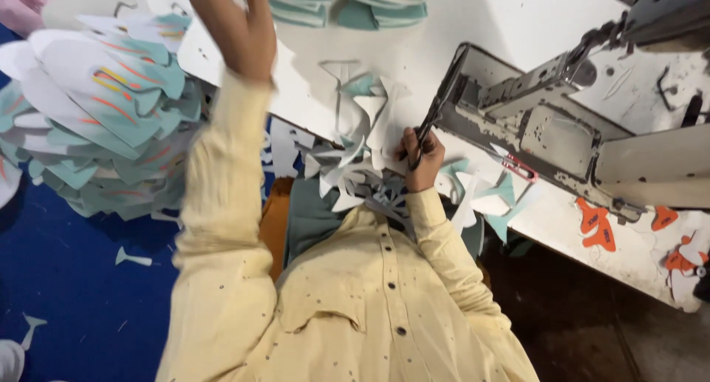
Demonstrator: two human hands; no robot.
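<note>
Left hand: the left hand (248,23) is raised far forward over the white table (518,27), arm in a pale yellow sleeve (222,197); the fingers run out of the top of the frame, so I cannot tell whether it grips anything or is loose.
Right hand: the right hand (420,160) is clenched around the handles of black scissors (436,112), blades pointing up and away along the machine's edge, kept close to the body, probably so the cutting stays over the lap.
Scissors position: at the table's near edge, just beside the sewing machine (562,123), touching only the right hand as far as I can see.
Offcuts: white and teal scraps (362,130) lie in a heap between hand and table edge, spilling toward the lap; looks like trimmings left where they fall.
Stack, left: big pile of cut teal-and-white pieces with red and yellow streaks (103,108), fanned out beside the left arm, within easy reach.
Stacks, far: more teal pieces (347,1) stacked at the table's far side.
Orange bits: small orange pieces (599,227) on the table, right of the machine, well apart from both hands.
Floor: blue surface (66,278) with a few stray scraps.
</note>
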